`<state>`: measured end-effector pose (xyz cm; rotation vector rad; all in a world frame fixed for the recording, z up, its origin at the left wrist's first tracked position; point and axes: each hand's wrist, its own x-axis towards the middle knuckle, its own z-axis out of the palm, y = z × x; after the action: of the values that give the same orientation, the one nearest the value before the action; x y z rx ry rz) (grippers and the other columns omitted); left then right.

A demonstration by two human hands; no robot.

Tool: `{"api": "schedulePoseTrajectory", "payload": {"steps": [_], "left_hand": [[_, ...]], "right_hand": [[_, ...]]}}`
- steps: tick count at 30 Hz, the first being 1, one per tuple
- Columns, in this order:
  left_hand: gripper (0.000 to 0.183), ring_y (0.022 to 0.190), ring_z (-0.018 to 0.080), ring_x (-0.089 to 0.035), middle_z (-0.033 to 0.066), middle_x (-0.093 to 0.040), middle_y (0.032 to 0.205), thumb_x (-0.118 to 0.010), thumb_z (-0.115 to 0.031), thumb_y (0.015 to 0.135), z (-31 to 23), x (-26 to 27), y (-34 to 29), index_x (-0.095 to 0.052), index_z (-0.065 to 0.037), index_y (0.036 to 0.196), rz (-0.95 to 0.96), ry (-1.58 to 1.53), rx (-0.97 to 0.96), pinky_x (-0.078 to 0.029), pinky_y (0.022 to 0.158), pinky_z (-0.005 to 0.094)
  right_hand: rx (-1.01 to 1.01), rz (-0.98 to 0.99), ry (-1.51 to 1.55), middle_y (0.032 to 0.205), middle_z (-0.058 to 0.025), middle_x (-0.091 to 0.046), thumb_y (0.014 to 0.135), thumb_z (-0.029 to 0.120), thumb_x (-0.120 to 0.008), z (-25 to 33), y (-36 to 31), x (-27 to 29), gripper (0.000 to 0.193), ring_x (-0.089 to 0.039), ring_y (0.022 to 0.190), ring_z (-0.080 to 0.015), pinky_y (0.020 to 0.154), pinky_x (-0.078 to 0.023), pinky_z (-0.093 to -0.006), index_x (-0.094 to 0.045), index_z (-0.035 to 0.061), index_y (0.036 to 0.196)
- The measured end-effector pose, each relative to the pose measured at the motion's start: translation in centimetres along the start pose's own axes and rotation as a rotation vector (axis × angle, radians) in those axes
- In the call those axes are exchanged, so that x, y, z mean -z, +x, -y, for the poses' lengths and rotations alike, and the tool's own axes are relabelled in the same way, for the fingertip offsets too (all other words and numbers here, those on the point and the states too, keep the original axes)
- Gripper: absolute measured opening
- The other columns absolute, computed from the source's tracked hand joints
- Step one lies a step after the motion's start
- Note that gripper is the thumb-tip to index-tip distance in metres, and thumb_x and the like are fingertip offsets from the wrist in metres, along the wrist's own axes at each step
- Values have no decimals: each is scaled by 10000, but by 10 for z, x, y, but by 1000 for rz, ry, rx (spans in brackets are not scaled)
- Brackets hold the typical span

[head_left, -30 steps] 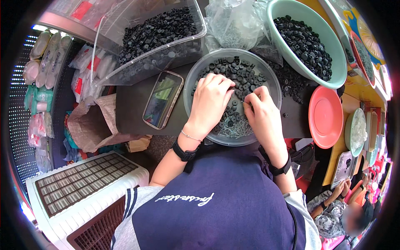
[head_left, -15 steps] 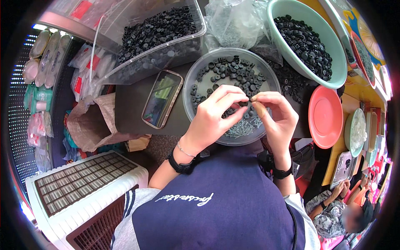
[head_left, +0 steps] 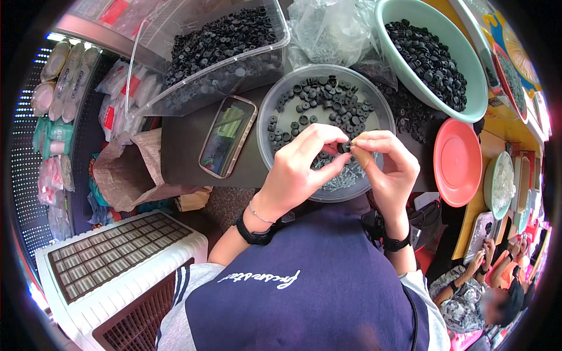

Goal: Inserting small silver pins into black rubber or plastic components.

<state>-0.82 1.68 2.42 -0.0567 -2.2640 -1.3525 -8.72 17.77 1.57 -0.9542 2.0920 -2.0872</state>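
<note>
- Head view: the left hand (head_left: pixel 304 167) is curled, its thumb and forefinger closed on a small, round black cap (head_left: pixel 344 147) of smooth plastic, held above the tub.
- The right hand (head_left: pixel 389 161) meets it, thumb and forefinger tips pinched together at the cap's right side; whatever they grip is too small to tell.
- Below lies a round, cloudy see-through tub (head_left: pixel 263 131), with thin, shiny metal screws (head_left: pixel 342 180) heaped at its near side and matt black discs and rings (head_left: pixel 351 111) scattered beyond.
- Left of the tub, a rectangular phone (head_left: pixel 228 137) with a glossy screen rests on the dark, flat table (head_left: pixel 181 149).
- Behind the phone stands a clear, hard-sided box (head_left: pixel 282 42) full of black round pieces.
- A crinkled, see-through bag (head_left: pixel 331 35) sits behind the tub.
- To the right, a smooth pale green basin (head_left: pixel 475 88) holds more black caps, near a shallow, round coral-red plate (head_left: pixel 456 164).
</note>
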Motion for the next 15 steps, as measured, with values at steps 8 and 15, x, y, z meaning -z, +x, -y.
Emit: {"api": "schedulePoseTrajectory", "payload": {"steps": [8,15], "left_hand": [[333,878,166,-741,105,-707,1053,-793,100,779,0,-2,-2,-689,19,1084,-13,-64,41,-621,795,274],[330,881,167,-743,103,-723,1025,-792,102,775,1,-1,-1,-696,14,1078,-38,-19,-10,-613,779,274]], "right_hand": [[87,32,-190,948,-117,-742,776,-77,-793,4,2,3,213,-721,904,-205,788,-570,-302,-748,15,963],[-23,17,-58,991,-114,-743,779,-54,-809,2,-5,-3,254,-717,927,-196,803,-570,-302,-752,13,1017]]}}
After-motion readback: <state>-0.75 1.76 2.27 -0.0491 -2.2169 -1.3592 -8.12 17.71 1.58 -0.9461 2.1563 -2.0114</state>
